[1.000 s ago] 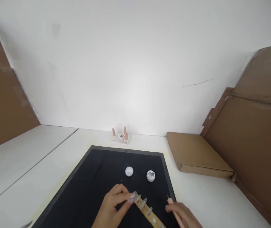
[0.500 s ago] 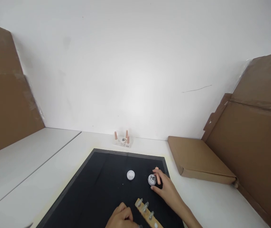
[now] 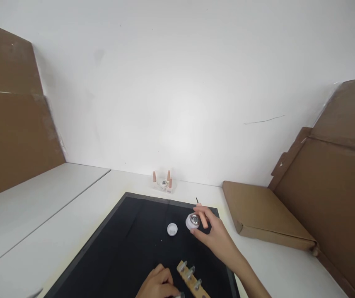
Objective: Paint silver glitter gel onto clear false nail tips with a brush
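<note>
My right hand (image 3: 211,231) grips a small round white jar (image 3: 191,222) with shiny silver stuff on its top, tilted a little and apparently off the mat. The same fingers hold a peach-handled nail polish brush (image 3: 202,218), its dark tip pointing up and away. A white round lid (image 3: 172,229) lies on the mat to the left of the jar. My left hand (image 3: 158,283) is closed at the bottom edge, next to a wooden strip (image 3: 188,278) carrying several clear nail tips. Something small and pale shows at its fingertips, too cut off to identify.
The black mat (image 3: 118,248) lies on a white table. Behind it, a clear holder (image 3: 161,188) bears several peach-capped bottles. A flat cardboard box (image 3: 264,211) stands to the right, with cardboard panels on both sides and a white wall at the back.
My right hand has raised the jar and brush and moved them slightly left and away. The brush now points further up. My left hand has hardly moved; the view has shifted slightly.
</note>
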`<act>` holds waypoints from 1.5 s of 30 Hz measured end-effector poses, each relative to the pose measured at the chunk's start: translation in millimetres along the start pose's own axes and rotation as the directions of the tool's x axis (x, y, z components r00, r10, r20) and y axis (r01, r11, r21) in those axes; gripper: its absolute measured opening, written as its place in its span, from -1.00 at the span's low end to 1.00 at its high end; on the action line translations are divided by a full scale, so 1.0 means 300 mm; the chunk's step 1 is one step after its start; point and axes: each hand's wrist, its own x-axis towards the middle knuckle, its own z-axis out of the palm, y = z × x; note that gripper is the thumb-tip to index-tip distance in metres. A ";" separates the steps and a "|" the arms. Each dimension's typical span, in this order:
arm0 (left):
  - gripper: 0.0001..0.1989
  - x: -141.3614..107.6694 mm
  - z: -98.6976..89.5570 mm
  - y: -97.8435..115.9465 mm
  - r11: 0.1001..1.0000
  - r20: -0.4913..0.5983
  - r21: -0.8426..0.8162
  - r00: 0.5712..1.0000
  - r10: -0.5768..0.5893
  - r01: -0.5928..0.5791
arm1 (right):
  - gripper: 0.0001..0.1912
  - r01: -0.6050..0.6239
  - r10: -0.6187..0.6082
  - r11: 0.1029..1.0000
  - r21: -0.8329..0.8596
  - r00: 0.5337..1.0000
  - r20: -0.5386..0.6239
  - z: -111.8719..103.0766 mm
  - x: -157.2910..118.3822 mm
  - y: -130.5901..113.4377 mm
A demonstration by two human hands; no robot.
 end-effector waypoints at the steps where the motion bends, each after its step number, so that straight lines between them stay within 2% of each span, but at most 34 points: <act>1: -0.80 0.001 -0.003 0.007 1.000 -0.006 0.003 1.000 -0.029 0.029 | -0.56 0.010 -0.010 1.000 0.011 1.000 0.009 -0.011 0.007 -0.037; 6: -0.80 0.004 -0.046 0.022 0.972 -0.058 0.018 0.971 -0.232 0.234 | -0.58 0.058 -0.059 0.998 0.040 0.998 0.033 -0.070 0.026 -0.183; 11: -0.77 0.050 -0.120 0.019 0.938 -0.112 -0.031 0.931 -0.347 0.346 | -0.58 0.077 -0.078 0.997 0.028 0.996 0.032 -0.121 0.020 -0.247; 15: -0.81 0.130 -0.138 0.023 0.933 -0.122 -0.052 0.925 -0.361 0.357 | -0.58 0.090 -0.092 0.996 0.027 0.994 0.060 -0.143 0.011 -0.243; 20: -0.83 0.212 -0.117 0.016 0.932 -0.118 -0.072 0.924 -0.362 0.356 | -0.57 0.109 -0.108 0.994 -0.011 0.990 0.088 -0.187 -0.008 -0.198; 24: -0.81 0.222 -0.105 0.009 0.933 -0.101 -0.102 0.929 -0.355 0.346 | -0.58 0.142 -0.137 0.988 -0.069 0.988 0.068 -0.235 -0.015 -0.177; 28: -0.72 0.222 -0.120 0.013 0.935 -0.092 -0.144 0.936 -0.340 0.325 | -0.62 0.157 -0.151 0.982 -0.102 0.986 0.065 -0.258 -0.016 -0.176; 31: -0.63 0.242 -0.166 0.031 0.939 -0.113 -0.174 0.941 -0.318 0.296 | -0.63 0.183 -0.176 0.977 -0.107 0.982 0.072 -0.260 -0.020 -0.176; 35: -0.60 0.299 -0.286 0.083 0.949 -0.197 -0.215 0.941 -0.274 0.231 | -0.59 0.205 -0.200 0.975 -0.083 0.977 0.071 -0.262 -0.025 -0.169; 38: -0.65 0.347 -0.387 0.151 0.948 -0.258 -0.254 0.931 -0.257 0.191 | -0.57 0.209 -0.203 0.975 -0.074 0.976 0.076 -0.265 -0.026 -0.164; 40: -0.74 0.376 -0.441 0.205 0.918 -0.294 -0.361 0.914 -0.279 0.164 | -0.56 0.223 -0.218 0.972 -0.073 0.974 0.064 -0.269 -0.024 -0.163; 41: -0.78 0.390 -0.460 0.232 0.890 -0.289 -0.432 0.911 -0.294 0.150 | -0.56 0.236 -0.232 0.969 -0.075 0.971 0.055 -0.271 -0.023 -0.165; 43: -0.79 0.414 -0.483 0.281 0.797 -0.208 -0.586 0.923 -0.324 0.148 | -0.54 0.273 -0.271 0.959 -0.080 0.962 0.037 -0.276 -0.022 -0.171; 45: -0.73 0.436 -0.487 0.315 0.682 -0.059 -0.713 0.956 -0.287 0.161 | -0.54 0.322 -0.322 0.943 -0.079 0.947 0.021 -0.281 -0.022 -0.180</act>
